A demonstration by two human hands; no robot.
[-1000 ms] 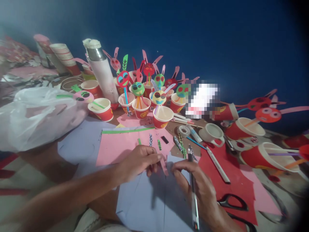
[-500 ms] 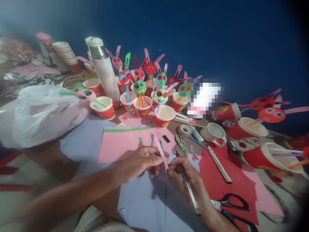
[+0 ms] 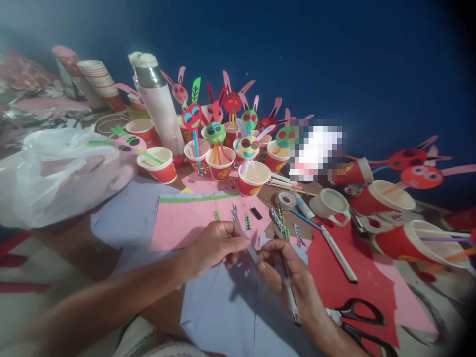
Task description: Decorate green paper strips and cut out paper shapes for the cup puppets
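A narrow pale lilac paper strip (image 3: 243, 229) is pinched between the thumb and fingers of my left hand (image 3: 219, 248). My right hand (image 3: 288, 270) holds a pen (image 3: 291, 295), its dark tip pointing up and away. Thumb and index finger of that hand meet the strip's lower end. Under both hands lies blue paper (image 3: 219, 307). Just beyond my fingers, small patterned paper pieces rest on a pink sheet (image 3: 178, 225), among them a green one (image 3: 248, 221) and a black rectangle (image 3: 256, 213).
Paper cups (image 3: 255, 178) with paper animal faces stand along the back, beside a flask (image 3: 159, 106). To the left lies a plastic bag (image 3: 63, 173). Scissors (image 3: 360, 313), red paper (image 3: 334, 258), a white marker (image 3: 338, 255), a mug (image 3: 329, 206) and tape (image 3: 286, 200) are at right.
The strip between my hands showed pink before and shows pale lilac now, its upper end leaning further left. My right hand and the pen have barely shifted.
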